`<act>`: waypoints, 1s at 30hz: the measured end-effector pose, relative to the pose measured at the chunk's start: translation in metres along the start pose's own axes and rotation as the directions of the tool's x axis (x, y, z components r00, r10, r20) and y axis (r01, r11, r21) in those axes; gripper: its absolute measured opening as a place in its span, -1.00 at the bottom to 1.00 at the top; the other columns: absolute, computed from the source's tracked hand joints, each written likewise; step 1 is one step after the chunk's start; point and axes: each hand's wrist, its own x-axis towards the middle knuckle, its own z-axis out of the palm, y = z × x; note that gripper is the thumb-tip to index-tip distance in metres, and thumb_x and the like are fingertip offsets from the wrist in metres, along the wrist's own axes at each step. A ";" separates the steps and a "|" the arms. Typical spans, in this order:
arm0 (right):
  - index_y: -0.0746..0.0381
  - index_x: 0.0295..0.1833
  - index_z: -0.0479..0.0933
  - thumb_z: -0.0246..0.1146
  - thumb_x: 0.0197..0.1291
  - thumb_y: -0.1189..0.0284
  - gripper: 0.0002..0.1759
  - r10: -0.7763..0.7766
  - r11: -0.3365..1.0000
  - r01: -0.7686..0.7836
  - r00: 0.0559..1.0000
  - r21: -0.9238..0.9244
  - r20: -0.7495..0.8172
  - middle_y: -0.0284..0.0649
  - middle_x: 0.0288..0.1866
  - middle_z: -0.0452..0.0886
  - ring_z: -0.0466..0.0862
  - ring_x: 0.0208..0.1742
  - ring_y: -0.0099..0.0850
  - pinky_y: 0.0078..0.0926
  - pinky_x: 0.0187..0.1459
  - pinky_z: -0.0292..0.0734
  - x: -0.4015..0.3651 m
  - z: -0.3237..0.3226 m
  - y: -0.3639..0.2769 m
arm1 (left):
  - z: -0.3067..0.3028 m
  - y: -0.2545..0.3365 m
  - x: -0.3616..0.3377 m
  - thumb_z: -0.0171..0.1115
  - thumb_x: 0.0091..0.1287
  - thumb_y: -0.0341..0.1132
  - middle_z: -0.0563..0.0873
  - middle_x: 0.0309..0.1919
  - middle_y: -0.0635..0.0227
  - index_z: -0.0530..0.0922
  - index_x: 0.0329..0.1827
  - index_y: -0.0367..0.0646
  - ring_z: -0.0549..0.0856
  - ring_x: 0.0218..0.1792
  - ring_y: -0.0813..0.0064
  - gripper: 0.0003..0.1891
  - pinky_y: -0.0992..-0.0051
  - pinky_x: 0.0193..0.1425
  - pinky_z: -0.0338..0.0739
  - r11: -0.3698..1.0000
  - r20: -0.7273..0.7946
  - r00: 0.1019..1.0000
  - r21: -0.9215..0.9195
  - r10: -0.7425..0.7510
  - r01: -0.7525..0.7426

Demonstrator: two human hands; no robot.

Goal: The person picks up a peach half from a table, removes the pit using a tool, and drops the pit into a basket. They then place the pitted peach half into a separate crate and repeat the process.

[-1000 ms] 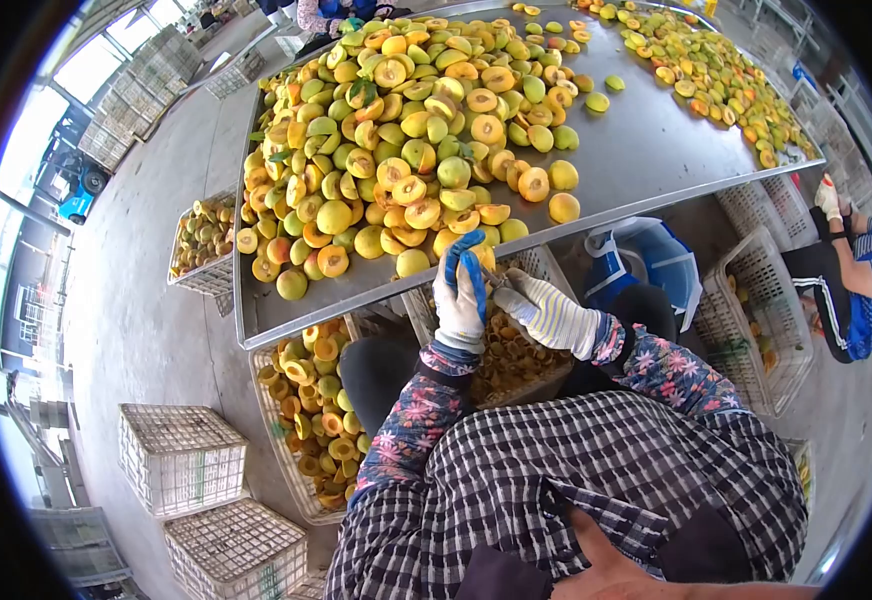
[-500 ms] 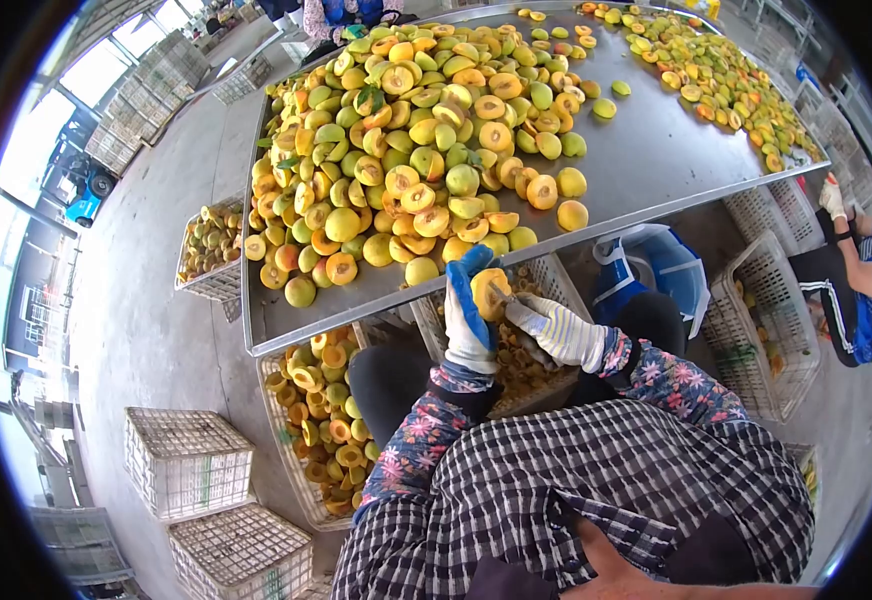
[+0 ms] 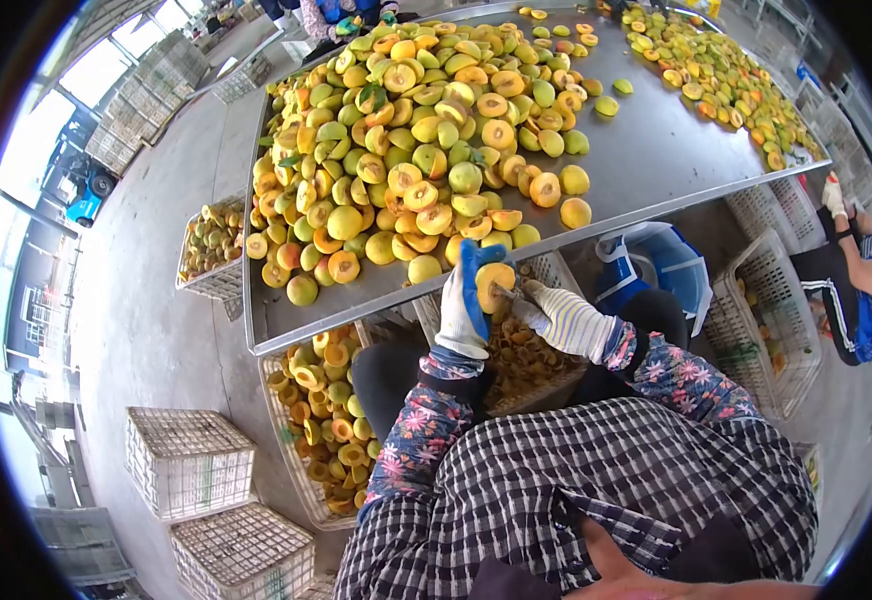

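- Left hand (image 3: 466, 305), in a white glove with blue-coated fingers: curled closed about a round, yellow-orange fruit half (image 3: 496, 284), held at the near edge of the surface, its yellow face toward the viewer.
- Right hand (image 3: 568, 323), in a white glove with coloured stripes: closed on a slim, dark-tipped metal tool (image 3: 505, 293), whose tip meets the fruit half (the tip's depth cannot be told).
- Surface (image 3: 641, 150), a broad sheet of grey metal with a raised rim: bears a large heap of green, yellow and orange fruit (image 3: 396, 160), much of it halved, on its left part; a second, more spread-out heap of similar fruit (image 3: 711, 90) lies toward the far right, with a few loose pieces between.
- Below the near rim: a pale plastic crate of fruit halves (image 3: 289, 437) at left, a pale plastic crate of brownish pieces (image 3: 563, 275) beneath the hands, and a blue-and-white container (image 3: 693, 280) to the right.
- Room: grey concrete floor (image 3: 171, 300), two white lattice crates (image 3: 193, 465) at lower left, stacked pale crates (image 3: 161, 75) and a small blue vehicle (image 3: 84, 207) farther back; one co-worker (image 3: 866, 290) at right, another's green-gloved hand (image 3: 348, 26) at the far edge.
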 end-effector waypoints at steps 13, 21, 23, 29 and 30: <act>0.34 0.13 0.44 0.05 0.49 0.25 -0.63 0.172 0.972 -0.192 0.974 0.139 0.147 0.08 -0.15 0.64 0.62 -0.13 0.00 -0.20 -0.01 0.49 -0.003 0.014 -0.007 | -0.004 -0.003 0.008 0.14 0.51 -0.18 0.76 -0.30 0.25 0.63 -0.06 -0.37 0.71 -0.37 0.53 -0.65 0.54 -0.26 0.63 0.965 -0.057 0.994 0.241 -0.095 0.106; 0.18 0.06 0.45 0.12 0.42 0.03 -0.57 0.380 0.605 -0.554 0.832 0.572 0.404 -0.35 -0.46 0.48 0.48 -0.58 -0.50 -0.51 -0.56 0.38 0.003 -0.006 -0.039 | -0.005 -0.009 0.007 0.06 0.53 -0.11 0.71 -0.36 0.18 0.58 -0.16 -0.39 0.72 -0.37 0.34 -0.59 0.36 -0.19 0.67 0.953 0.080 0.991 0.278 0.104 -0.123; 0.17 -0.02 0.45 0.11 0.40 -0.05 -0.53 0.331 0.621 -0.498 0.866 0.605 0.374 -0.40 -0.56 0.40 0.34 -0.74 -0.56 -0.55 -0.72 0.24 0.000 -0.004 -0.036 | -0.005 -0.003 0.007 0.09 0.52 -0.09 0.71 -0.34 0.17 0.59 -0.16 -0.39 0.73 -0.34 0.33 -0.58 0.37 -0.19 0.66 0.969 0.034 0.995 0.231 -0.096 0.085; 0.12 -0.15 0.43 0.09 0.42 -0.04 -0.58 0.357 0.098 -0.680 0.705 0.726 0.613 -0.45 -0.63 0.33 0.29 -0.75 -0.59 -0.53 -0.73 0.19 -0.001 -0.001 -0.035 | 0.007 -0.011 0.004 0.08 0.53 -0.12 0.73 -0.36 0.17 0.60 -0.18 -0.40 0.74 -0.35 0.35 -0.58 0.47 -0.20 0.62 0.951 0.049 0.992 0.284 0.114 -0.124; 0.12 -0.13 0.45 0.09 0.43 -0.02 -0.60 0.366 0.160 -0.659 0.731 0.735 0.576 -0.45 -0.62 0.34 0.32 -0.73 -0.58 -0.53 -0.72 0.20 -0.003 -0.003 -0.036 | 0.006 -0.010 0.004 0.05 0.54 -0.11 0.72 -0.34 0.18 0.59 -0.17 -0.39 0.73 -0.36 0.35 -0.58 0.45 -0.21 0.64 0.925 0.068 0.993 0.363 0.097 -0.115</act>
